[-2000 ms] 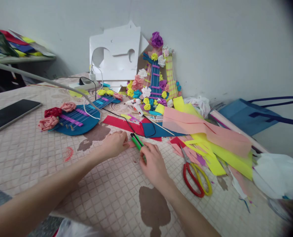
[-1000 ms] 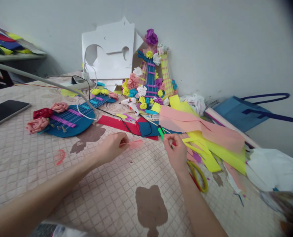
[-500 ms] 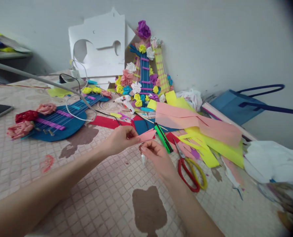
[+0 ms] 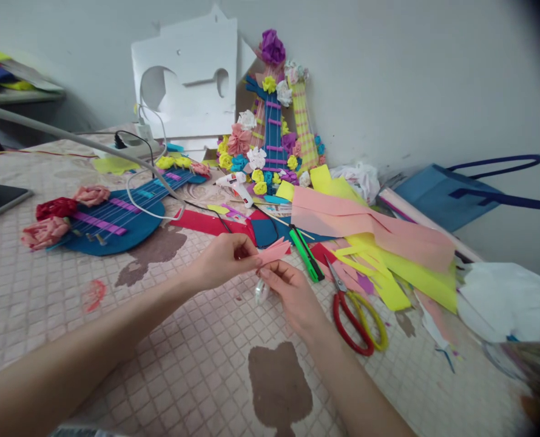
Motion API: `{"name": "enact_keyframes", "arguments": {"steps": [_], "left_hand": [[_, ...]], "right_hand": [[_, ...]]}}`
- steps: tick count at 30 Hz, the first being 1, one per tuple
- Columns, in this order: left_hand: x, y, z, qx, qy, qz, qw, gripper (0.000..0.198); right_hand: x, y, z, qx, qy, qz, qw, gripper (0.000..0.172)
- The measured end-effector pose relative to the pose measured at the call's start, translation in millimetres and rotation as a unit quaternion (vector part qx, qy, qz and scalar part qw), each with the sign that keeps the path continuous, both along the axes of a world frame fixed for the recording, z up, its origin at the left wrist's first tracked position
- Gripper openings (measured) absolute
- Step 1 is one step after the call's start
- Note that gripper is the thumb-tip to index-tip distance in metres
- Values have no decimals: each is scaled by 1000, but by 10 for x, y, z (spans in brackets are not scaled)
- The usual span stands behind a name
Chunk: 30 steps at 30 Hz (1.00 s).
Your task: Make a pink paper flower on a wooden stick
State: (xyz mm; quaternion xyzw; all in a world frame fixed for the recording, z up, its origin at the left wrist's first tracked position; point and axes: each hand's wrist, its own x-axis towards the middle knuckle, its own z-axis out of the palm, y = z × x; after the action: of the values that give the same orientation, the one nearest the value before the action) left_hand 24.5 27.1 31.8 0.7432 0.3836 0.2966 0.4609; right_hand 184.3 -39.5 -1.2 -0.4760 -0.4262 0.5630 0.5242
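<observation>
The pink paper, spread like a small fan at its free end, was near the middle of the counter, pinched at its bottom end. To do this pinch well, the folds prob. needed a tight, flat squeeze w/ just the fingertips, b/c thin paper can crease or slip. Small, slow moves were prob. best, w/ the clear thing hanging low so it didn't rub the folds.

The paper stuck out past the fingertips of the L hand, toward the counter's far edge & a bit R. The L hand was closed on it. The R hand was on the near-edge side of the paper, curled, its tips right by the pinched end; can't tell if they touched it. It seemed to hold a small clear thing, maybe a tape roll.

Next out, the green cutter lay just R of the paper, then the scissors. A big pink sheet lay farther toward the far edge & R. The glue gun was nearer the far edge, & the blue toy guitar was toward the L edge, near the phone.
</observation>
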Motion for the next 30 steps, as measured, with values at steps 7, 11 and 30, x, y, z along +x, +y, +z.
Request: {"name": "enact_keyframes", "arguments": {"steps": [7, 11, 30], "left_hand": [[-14, -8, 62, -97, -57, -57, 992, 21], [-34, 14, 53, -138, -75, -65, 985, 21], [-89, 106, -40, -160, -37, -91, 982, 22]], "right_hand": [[-4, 6, -12, -3, 12, 11, 1000, 19], [-7, 2, -2, -11, 34, 15, 999, 18], [-16, -2, 6, -5, -43, 5, 999, 16]]}}
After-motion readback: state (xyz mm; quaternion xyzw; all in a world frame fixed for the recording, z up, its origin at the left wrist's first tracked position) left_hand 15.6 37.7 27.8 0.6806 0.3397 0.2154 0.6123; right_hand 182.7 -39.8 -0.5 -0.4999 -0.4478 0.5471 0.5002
